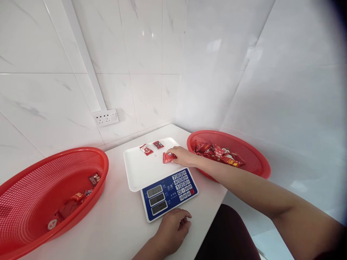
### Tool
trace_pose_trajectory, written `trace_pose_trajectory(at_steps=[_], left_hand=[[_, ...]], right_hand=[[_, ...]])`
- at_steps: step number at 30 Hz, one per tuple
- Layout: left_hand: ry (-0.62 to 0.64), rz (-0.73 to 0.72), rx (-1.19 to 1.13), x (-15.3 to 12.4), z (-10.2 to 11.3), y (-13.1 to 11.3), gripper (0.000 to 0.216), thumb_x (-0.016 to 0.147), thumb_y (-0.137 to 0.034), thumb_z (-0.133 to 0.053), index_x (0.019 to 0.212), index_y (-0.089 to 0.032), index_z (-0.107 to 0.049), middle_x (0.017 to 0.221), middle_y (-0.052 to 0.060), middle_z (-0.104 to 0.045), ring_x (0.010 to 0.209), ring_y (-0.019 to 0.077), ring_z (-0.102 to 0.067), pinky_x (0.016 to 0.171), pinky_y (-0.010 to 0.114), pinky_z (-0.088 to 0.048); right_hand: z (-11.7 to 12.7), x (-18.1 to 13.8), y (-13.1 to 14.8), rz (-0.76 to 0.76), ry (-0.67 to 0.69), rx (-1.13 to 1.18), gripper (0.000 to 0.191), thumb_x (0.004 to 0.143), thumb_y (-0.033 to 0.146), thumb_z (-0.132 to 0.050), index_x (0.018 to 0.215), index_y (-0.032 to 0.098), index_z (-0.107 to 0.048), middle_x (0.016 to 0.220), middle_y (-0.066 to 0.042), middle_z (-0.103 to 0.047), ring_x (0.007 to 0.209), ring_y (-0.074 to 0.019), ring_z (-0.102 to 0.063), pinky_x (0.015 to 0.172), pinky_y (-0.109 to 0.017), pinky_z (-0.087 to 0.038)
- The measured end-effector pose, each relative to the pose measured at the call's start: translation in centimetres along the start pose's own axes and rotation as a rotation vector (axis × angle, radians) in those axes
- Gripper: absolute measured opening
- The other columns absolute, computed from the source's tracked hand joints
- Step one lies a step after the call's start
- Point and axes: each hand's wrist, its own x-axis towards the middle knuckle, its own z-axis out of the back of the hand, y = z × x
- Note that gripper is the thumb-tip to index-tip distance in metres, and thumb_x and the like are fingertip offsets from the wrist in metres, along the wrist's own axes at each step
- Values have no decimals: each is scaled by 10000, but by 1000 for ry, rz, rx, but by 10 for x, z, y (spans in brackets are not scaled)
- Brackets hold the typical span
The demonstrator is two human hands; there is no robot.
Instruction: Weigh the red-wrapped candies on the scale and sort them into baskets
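Observation:
A white weighing scale (pixel 135 169) with a blue keypad panel (pixel 169 193) stands on the white table. Three red wrapped candies lie on its tray: one (pixel 146 149) at the back left, one (pixel 158 144) behind it, and one (pixel 167 157) at the right. My right hand (pixel 182 155) reaches over the tray's right edge, fingers pinched on that right candy. My left hand (pixel 175 226) rests on the table just in front of the scale, fingers loosely curled, holding nothing.
A red mesh basket (pixel 252 151) at the right holds several red candies (pixel 217 151). A larger red basket (pixel 40 173) at the left holds a few candies (pixel 78 198). A wall socket (pixel 105 117) sits above the table; tiled walls close the corner.

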Motion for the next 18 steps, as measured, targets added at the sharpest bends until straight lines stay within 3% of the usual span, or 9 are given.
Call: trace_pose_trajectory(at_steps=[5,11,14,18], left_hand=[[6,7,-1,0,1,-1,252,798,-242,-468,980,-214,-639,876,28,-645,735,134,-576,660,229,-442],[21,16,7,1,2,-1,250,792,-237,-472,976,-212,-639,862,26,-641,728,134,-573,653,229,-439],[16,16,-2,1,1,-1,247,793,-235,-471,977,-214,-635,867,26,-639,738,136,-575,661,229,-441],[1,20,-24,2,0,-1,238,799,-240,-461,967,-212,-627,866,28,-636,740,139,-573,676,233,-446]], right_hand=[[3,-2,8,3,-98,9,409,693,169,-670,1091,195,-581,1022,-82,-577,1011,-238,-522,848,-337,-419],[11,-3,13,40,-273,351,408,792,261,-582,1191,206,-516,1111,-80,-584,967,-177,-577,788,-308,-481],[22,-4,-5,7,-373,366,403,817,230,-534,1217,206,-492,1206,-85,-558,1089,-176,-532,836,-307,-481],[39,-19,-54,-161,-448,201,370,820,192,-507,1190,191,-511,1199,-84,-579,1092,-185,-542,932,-343,-430]])
